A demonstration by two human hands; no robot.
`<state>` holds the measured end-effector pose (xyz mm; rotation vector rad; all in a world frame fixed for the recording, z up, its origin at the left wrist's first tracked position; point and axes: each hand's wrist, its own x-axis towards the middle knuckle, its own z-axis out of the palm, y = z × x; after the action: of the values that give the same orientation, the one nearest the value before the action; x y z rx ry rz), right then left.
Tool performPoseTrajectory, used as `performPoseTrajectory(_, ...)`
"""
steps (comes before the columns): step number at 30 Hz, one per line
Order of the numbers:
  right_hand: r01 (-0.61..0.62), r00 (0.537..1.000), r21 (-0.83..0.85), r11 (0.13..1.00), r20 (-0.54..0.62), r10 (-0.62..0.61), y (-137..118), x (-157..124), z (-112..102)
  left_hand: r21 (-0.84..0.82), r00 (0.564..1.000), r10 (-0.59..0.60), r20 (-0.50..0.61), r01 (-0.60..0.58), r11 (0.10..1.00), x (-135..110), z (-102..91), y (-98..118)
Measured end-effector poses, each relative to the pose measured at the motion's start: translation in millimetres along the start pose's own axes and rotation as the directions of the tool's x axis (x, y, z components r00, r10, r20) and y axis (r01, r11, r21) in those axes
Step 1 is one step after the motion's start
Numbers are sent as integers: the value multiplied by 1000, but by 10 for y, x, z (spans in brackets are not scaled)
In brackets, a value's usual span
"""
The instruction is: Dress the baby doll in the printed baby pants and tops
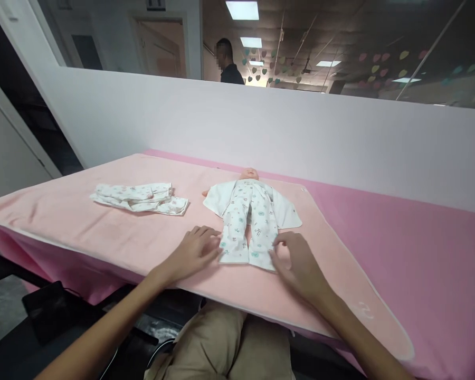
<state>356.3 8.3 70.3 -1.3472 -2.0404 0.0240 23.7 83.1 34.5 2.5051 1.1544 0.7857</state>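
A baby doll point(249, 174) lies on its back on a light pink blanket point(83, 227), dressed in white printed pyjamas point(248, 216). My left hand point(193, 252) rests on the blanket with fingers spread, its fingertips touching the left trouser cuff. My right hand point(296, 261) lies beside the right trouser cuff, fingers apart and slightly curled, touching the hem. Neither hand grips anything.
A folded white printed garment point(140, 198) lies on the blanket to the left. A darker pink cover point(411, 253) spreads over the table to the right. A white partition wall point(261, 121) runs behind; a person stands beyond it. A dark tablet-like object point(51, 311) sits low on the left.
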Motion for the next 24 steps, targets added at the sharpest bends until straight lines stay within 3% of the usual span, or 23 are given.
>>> performPoseTrajectory(4, 192, 971, -112, 975, 164, -173, -419, 25, 301, 10, 993, -46, -108, 47, 999, -250, 251, 327)
performPoseTrajectory(9, 198, 971, -104, 975, 154, -181, -436, 127, 611, 2, 980, -104, -171, 106, 994, -248, 353, 367)
performPoseTrajectory(13, 201, 978, 16, 980, 54, -201, -449, 113, 540, -14, 971, -74, -226, 73, 997, -326, 275, 366)
performPoseTrajectory(17, 188, 982, 13, 982, 35, -188, -435, -95, 374, -7, 968, -69, -241, 69, 998, -498, 261, 429)
performPoseTrajectory(21, 52, 998, -90, 995, -17, -54, -203, -361, 242, 10, 968, -21, -252, 25, 1000, -543, 302, 596)
performPoseTrajectory(24, -96, 994, -141, 985, -56, 89, -1, -451, 216, 58, 974, 54, -219, -42, 997, -359, 373, 757)
